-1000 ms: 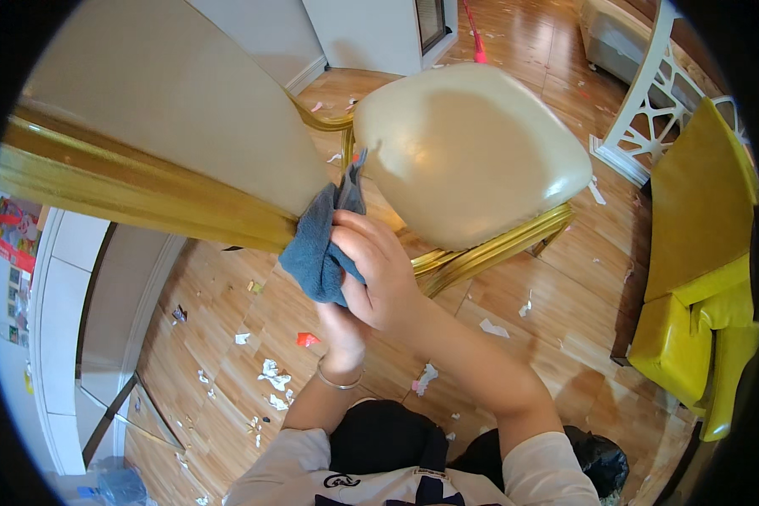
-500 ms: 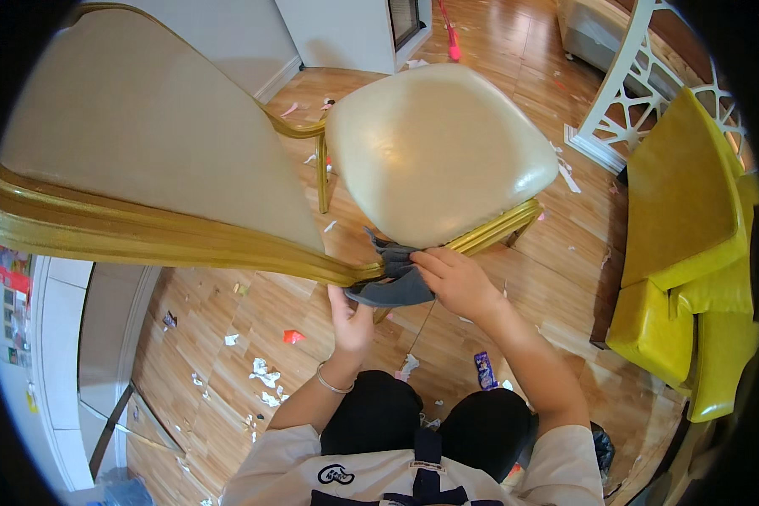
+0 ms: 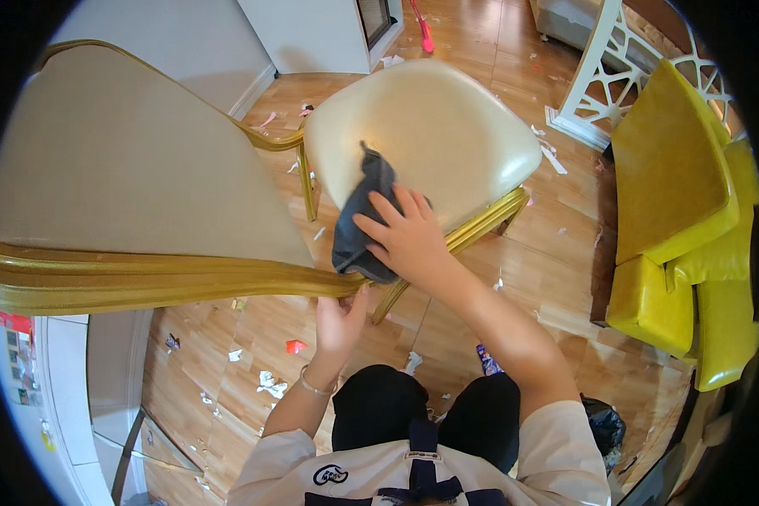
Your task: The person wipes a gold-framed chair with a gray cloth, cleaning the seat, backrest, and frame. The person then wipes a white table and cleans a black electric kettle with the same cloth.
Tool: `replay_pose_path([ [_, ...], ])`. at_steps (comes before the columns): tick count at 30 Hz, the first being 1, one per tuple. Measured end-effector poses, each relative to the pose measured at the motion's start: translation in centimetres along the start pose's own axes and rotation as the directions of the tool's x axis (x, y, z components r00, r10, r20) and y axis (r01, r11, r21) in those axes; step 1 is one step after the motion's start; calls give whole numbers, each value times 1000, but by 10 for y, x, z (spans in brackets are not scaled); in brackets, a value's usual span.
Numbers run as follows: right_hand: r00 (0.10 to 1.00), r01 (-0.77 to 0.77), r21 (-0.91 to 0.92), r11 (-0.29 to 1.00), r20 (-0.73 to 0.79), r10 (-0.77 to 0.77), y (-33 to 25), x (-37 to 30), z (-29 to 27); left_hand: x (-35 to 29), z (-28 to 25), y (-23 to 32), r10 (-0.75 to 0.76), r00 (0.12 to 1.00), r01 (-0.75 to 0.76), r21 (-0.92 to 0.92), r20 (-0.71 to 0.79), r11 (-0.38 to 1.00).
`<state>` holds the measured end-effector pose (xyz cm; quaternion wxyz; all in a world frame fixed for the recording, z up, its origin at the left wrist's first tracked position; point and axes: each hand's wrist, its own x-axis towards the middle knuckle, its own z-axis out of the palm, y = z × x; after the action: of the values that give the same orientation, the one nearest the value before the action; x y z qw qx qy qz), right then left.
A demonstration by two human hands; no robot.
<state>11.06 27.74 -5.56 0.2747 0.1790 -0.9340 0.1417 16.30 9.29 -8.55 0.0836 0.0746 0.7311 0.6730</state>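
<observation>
A chair with a cream padded seat (image 3: 447,126), a cream back panel (image 3: 135,169) and a gold frame (image 3: 169,278) stands before me. Across the seat's near left corner, where it meets the back, lies a dark grey cloth (image 3: 358,223). My right hand (image 3: 413,244) is on the cloth, its fingers slightly apart and pressing it against the chair. Below that corner, my left hand (image 3: 341,325) grips the lower end of the gold frame, with some of its fingers hidden behind the rail.
Paper scraps (image 3: 271,384) and a purple wrapper (image 3: 489,361) litter the wooden floor (image 3: 447,337). To the right are a yellow sofa (image 3: 675,194) and a white lattice screen (image 3: 599,84). A black bag (image 3: 603,426) sits by my right side. A white cabinet (image 3: 304,34) stands beyond the chair.
My right hand has moved the cloth from the frame joint up onto the seat corner, and the cloth has spread out. My left hand stays at the frame. The view has shifted slightly.
</observation>
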Motion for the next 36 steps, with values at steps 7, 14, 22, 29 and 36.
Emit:
replay_pose_path([
  [7,995,20,-65,998,99,-14,-4,58,47,-31,32,-4,-164,985,160,88,51,983],
  [14,973,-138,180,974,-161,167,28,-7,0,-17,57,39,409,884,-467,449,226,762],
  [22,781,-519,34,854,-388,490,138,-41,-37,79,86,24,601,799,-430,695,-4,576],
  [29,808,-431,36,902,-429,403,93,-51,-8,94,88,9,458,867,-292,547,-194,785],
  [36,923,-210,161,964,-294,250,33,-69,12,87,89,8,518,845,-324,640,-136,697],
])
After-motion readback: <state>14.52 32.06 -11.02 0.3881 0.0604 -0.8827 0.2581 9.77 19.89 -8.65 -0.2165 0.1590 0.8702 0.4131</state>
